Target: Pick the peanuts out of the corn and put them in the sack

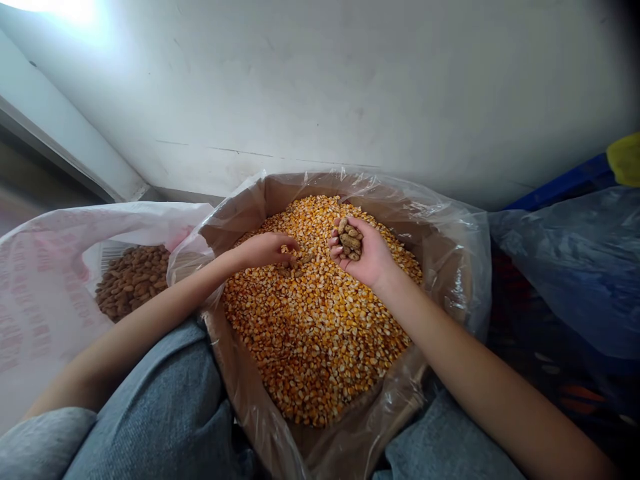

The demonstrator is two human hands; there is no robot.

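A box lined with clear plastic (450, 267) stands between my knees, holding a heap of yellow corn kernels (320, 340). My right hand (367, 253) is palm up over the heap's upper right, its fingers curled around several unshelled peanuts (350, 240). Over the upper left of the corn, my left hand (267, 251) points its bent fingers down at a few more peanuts (295, 267) lying on the kernels. Its fingertips are close to these peanuts; whether anything is pinched between them is too small to tell.
To the left, an open white bag with red print (35, 300) holds brown nuts or peanuts (133, 280). A pale wall (320, 100) rises behind the box. At the right are clear plastic (575, 260), a blue edge (565, 180) and something yellow (626, 160).
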